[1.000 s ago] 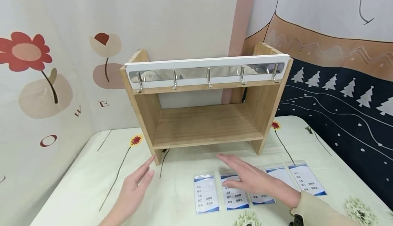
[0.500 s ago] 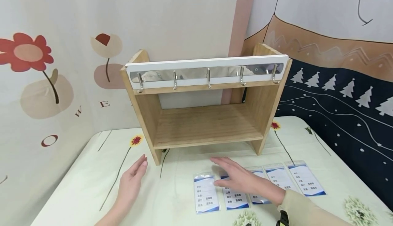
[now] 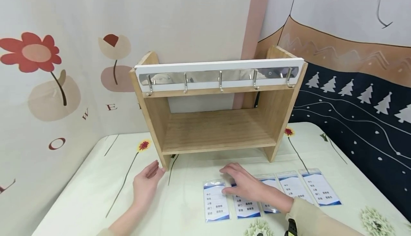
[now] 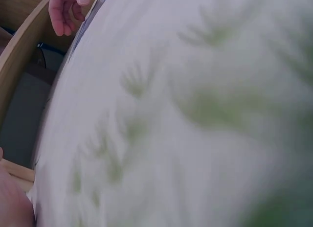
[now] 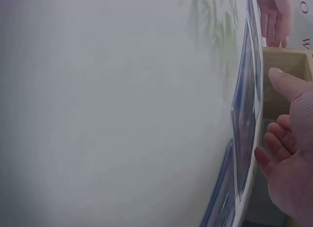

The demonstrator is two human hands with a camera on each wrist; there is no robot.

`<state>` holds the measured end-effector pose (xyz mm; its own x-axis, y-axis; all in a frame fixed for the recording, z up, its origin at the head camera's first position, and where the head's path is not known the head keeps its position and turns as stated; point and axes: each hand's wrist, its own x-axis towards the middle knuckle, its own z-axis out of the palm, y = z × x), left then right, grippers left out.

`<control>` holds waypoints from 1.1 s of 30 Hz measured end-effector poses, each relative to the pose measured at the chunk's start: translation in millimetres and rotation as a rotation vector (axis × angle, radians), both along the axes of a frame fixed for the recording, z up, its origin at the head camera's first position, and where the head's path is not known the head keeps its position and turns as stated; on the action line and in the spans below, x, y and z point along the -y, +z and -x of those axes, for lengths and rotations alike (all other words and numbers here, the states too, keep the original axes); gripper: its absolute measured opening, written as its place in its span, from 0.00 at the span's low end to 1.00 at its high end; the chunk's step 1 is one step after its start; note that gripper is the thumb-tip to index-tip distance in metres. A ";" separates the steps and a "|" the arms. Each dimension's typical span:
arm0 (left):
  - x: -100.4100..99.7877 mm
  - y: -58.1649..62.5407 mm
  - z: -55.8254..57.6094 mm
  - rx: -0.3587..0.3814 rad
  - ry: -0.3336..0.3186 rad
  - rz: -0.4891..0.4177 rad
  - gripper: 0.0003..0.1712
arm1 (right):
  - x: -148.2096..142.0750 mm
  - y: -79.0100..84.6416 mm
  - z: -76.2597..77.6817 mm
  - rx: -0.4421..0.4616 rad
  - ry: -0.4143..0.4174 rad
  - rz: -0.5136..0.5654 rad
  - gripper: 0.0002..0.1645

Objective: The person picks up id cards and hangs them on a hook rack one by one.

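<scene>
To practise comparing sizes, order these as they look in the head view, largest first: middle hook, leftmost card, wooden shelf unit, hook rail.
1. Wooden shelf unit
2. Hook rail
3. Leftmost card
4. Middle hook

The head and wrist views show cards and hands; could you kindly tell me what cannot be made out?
Head view: much of the second card from the left, behind the right hand.
Head view: the middle of the third card, behind the right forearm.
Left wrist view: most of the left hand, cut off by the picture's edge.
Right wrist view: writing on the cards, blurred and steeply angled.
</scene>
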<state>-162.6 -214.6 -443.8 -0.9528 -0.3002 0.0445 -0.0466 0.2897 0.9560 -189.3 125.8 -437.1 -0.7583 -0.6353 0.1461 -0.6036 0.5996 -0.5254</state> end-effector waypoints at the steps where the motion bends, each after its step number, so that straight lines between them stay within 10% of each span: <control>1: -1.2 -0.8 2.1 -0.009 0.007 -0.012 0.32 | 1.1 -1.1 0.3 -0.003 -0.002 -0.003 0.33; 33: -32.3 -13.8 23.9 -0.082 0.273 -0.042 0.19 | 21.2 14.3 18.5 0.189 -0.026 -0.056 0.24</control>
